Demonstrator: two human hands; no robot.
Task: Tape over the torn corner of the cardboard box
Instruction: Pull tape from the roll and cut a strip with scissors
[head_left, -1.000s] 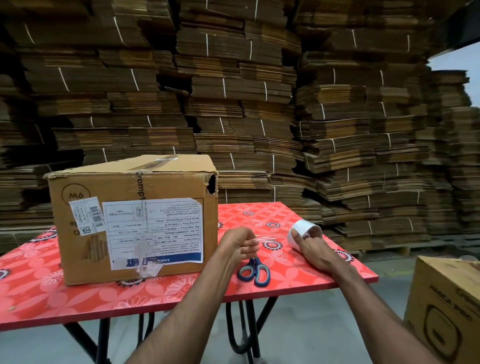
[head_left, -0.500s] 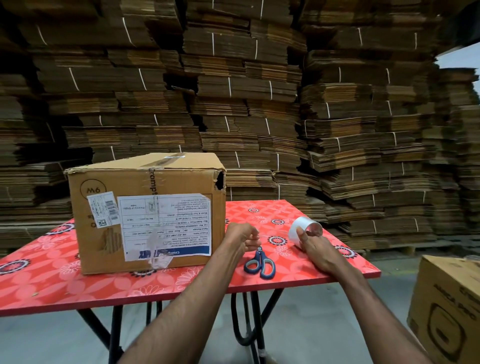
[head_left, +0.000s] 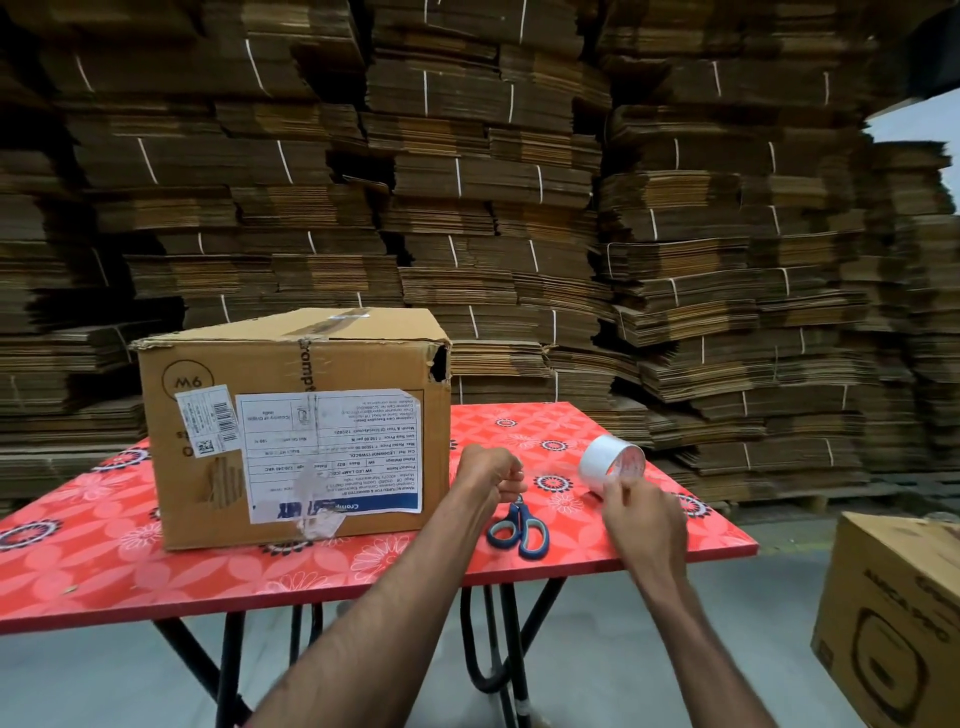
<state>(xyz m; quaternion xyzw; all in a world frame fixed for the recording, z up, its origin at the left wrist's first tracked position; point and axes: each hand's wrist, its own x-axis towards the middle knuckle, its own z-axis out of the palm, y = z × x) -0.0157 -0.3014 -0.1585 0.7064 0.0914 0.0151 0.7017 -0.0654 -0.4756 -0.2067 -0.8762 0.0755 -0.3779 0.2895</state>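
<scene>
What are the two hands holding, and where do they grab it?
The right hand grips the tape roll by its rim. The left hand seems to pinch its pulled-out end.

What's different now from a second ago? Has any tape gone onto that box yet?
Not yet. The right hand holds the tape roll, and the left hand has drawn a little further from it, pinching the clear tape end stretched between them. The view also shifted. The scissors stay lying on the table, and the torn corner of the cardboard box remains uncovered.
</scene>
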